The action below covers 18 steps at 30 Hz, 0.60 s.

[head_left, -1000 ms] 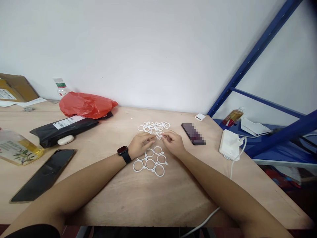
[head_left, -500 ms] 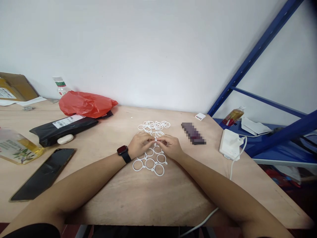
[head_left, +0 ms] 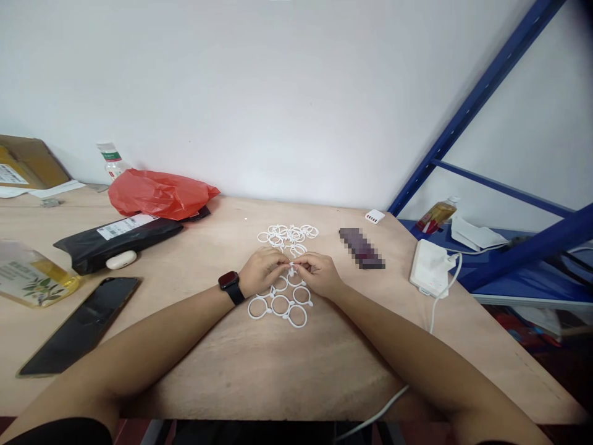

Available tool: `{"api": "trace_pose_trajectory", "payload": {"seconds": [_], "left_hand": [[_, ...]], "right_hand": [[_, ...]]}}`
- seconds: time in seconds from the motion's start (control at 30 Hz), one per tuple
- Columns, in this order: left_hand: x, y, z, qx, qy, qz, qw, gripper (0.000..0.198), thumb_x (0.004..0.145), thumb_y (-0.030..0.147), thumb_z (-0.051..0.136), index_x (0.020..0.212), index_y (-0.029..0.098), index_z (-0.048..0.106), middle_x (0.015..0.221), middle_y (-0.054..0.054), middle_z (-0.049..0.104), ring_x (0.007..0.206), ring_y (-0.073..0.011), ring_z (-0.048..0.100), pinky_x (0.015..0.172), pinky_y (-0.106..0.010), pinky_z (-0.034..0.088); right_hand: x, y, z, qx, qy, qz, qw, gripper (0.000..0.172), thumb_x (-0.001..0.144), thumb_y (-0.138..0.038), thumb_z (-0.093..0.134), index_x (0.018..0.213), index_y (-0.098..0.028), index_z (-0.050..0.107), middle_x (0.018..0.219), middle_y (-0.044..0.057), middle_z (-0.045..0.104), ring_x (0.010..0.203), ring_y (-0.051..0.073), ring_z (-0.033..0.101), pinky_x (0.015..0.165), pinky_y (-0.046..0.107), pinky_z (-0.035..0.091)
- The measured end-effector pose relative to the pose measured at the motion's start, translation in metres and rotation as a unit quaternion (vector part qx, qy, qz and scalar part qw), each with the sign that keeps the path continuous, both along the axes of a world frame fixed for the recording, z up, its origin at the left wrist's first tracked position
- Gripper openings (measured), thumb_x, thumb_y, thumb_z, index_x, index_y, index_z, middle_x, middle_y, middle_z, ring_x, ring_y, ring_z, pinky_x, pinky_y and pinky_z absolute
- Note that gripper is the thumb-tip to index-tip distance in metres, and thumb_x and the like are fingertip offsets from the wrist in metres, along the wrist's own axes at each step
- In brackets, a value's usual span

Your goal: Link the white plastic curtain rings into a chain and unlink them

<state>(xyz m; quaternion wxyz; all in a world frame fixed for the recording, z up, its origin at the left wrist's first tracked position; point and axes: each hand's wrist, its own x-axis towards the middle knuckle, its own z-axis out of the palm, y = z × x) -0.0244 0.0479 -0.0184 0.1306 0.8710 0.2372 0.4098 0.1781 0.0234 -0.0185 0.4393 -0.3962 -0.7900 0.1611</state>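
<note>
My left hand (head_left: 262, 270), with a black watch (head_left: 230, 285) on its wrist, and my right hand (head_left: 320, 273) meet fingertip to fingertip over the wooden table (head_left: 259, 364). Both pinch one small white plastic ring (head_left: 291, 267) between them. Just below the hands lies a linked group of white rings (head_left: 280, 305). A loose heap of more white rings (head_left: 290, 235) sits beyond the hands, toward the wall.
A black phone (head_left: 78, 324), white earbud case (head_left: 121, 259), black parcel bag (head_left: 115, 238), red plastic bag (head_left: 157, 194) and an oil bottle (head_left: 28, 278) lie left. A blurred phone (head_left: 361, 247), white charger (head_left: 430, 267) with cable and blue shelving (head_left: 509, 247) stand right.
My hands have drawn back from the loose heap toward me and closed together on one ring. The view has shifted very slightly.
</note>
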Motion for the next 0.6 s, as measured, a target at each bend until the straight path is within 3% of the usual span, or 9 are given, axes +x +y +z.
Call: {"api": "trace_pose_trajectory", "payload": {"seconds": [0.37, 0.5, 0.6], "left_hand": [[0.000, -0.001, 0.002, -0.001, 0.017, 0.006, 1.000, 0.019, 0.095, 0.033, 0.051, 0.088, 0.018, 0.062, 0.082, -0.005, 0.067, 0.078, -0.0169, 0.060, 0.077, -0.033, 0.045], [0.001, 0.001, 0.001, -0.009, 0.027, 0.021, 0.999, 0.021, 0.096, 0.034, 0.050, 0.089, 0.018, 0.063, 0.084, -0.005, 0.068, 0.081, -0.0178, 0.060, 0.080, -0.034, 0.045], [0.002, 0.001, 0.001, -0.001, 0.058, -0.026, 0.998, 0.021, 0.096, 0.032, 0.049, 0.091, 0.019, 0.064, 0.090, -0.006, 0.069, 0.087, -0.0183, 0.061, 0.083, -0.035, 0.046]], "right_hand": [[0.002, 0.002, 0.000, -0.009, -0.012, 0.010, 1.000, 0.014, 0.086, -0.025, 0.060, 0.086, -0.022, 0.073, 0.076, 0.003, 0.072, 0.063, 0.013, 0.062, 0.060, 0.025, 0.048], [0.010, 0.014, -0.002, -0.012, -0.019, -0.049, 0.999, 0.018, 0.087, -0.024, 0.057, 0.093, -0.021, 0.073, 0.084, 0.005, 0.072, 0.071, 0.015, 0.064, 0.066, 0.027, 0.051], [0.019, 0.026, -0.005, -0.031, -0.081, -0.100, 0.991, 0.023, 0.088, -0.021, 0.055, 0.105, -0.021, 0.071, 0.102, 0.006, 0.072, 0.091, 0.018, 0.065, 0.081, 0.030, 0.051]]}}
